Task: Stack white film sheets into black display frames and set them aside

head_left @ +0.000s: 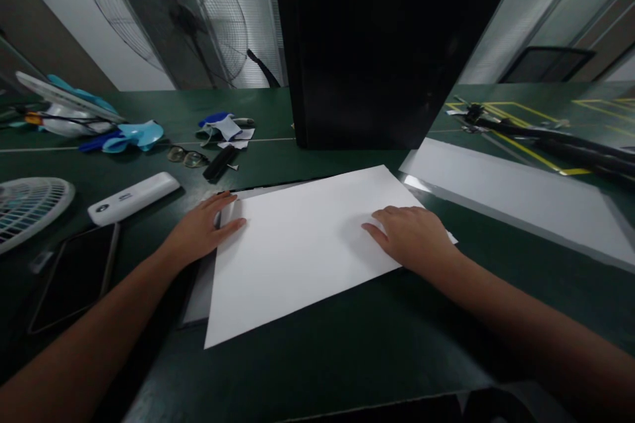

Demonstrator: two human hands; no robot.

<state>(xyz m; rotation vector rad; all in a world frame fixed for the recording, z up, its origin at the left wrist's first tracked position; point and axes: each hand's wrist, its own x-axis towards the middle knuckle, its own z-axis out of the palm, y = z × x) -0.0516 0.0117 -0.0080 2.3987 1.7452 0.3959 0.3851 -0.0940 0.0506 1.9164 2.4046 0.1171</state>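
A blank white sheet of paper [307, 244] lies askew on top of a flat, dark-edged thing [198, 297], perhaps a folder or clipboard, with more white paper showing beneath. At the upper left corner of the sheet is my left hand [201, 228], thumb and fingers apart, their tips touching the paper. My right hand [414, 234] rests palm down over the right part of the sheet, thumb spread away from the fingers. The sheet's near left corner sticks out over the green table [307, 357]. What lies under my right palm is hidden.
A large black panel [372, 46] stands beyond the paper. To the right is a stack of white paper [520, 195]. On the left lie a phone [77, 274], a white oblong device [133, 198], glasses [187, 156], a black pocketknife-like object [218, 164] and a fan grille [30, 211].
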